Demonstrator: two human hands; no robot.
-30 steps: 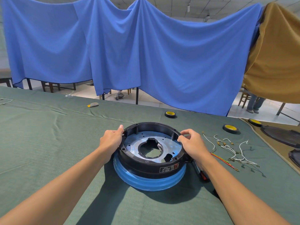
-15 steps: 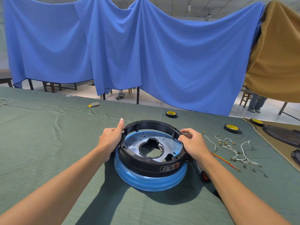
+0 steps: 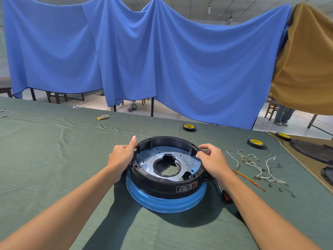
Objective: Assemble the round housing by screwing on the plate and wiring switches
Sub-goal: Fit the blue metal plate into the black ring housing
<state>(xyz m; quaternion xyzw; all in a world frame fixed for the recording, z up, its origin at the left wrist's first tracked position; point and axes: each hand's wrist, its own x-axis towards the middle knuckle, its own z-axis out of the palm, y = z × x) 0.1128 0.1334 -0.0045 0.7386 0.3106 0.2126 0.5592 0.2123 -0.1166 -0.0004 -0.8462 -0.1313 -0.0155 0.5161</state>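
The round black housing [image 3: 162,184] with a blue lower ring [image 3: 165,204] sits on the green cloth in front of me. A silvery metal plate [image 3: 155,156] with a large central hole lies inside it. My left hand [image 3: 122,156] holds the housing's left rim, forefinger stretched along the edge. My right hand [image 3: 212,159] grips the right rim with its fingers curled over it. Loose white wires [image 3: 255,163] and a red-and-yellow wire [image 3: 248,179] lie to the right. A screwdriver [image 3: 225,194] with a red handle lies partly hidden under my right forearm.
Black tape rolls with yellow cores sit at the back [image 3: 189,127], right [image 3: 256,143] and far right [image 3: 283,136]. Dark round parts [image 3: 313,150] lie on brown cloth at the right edge. A small grey-and-yellow object [image 3: 103,116] lies far left. Blue curtains hang behind the table.
My left forefinger has straightened along the rim. My right hand has slid a little further back along the right rim. The housing has stayed in place.
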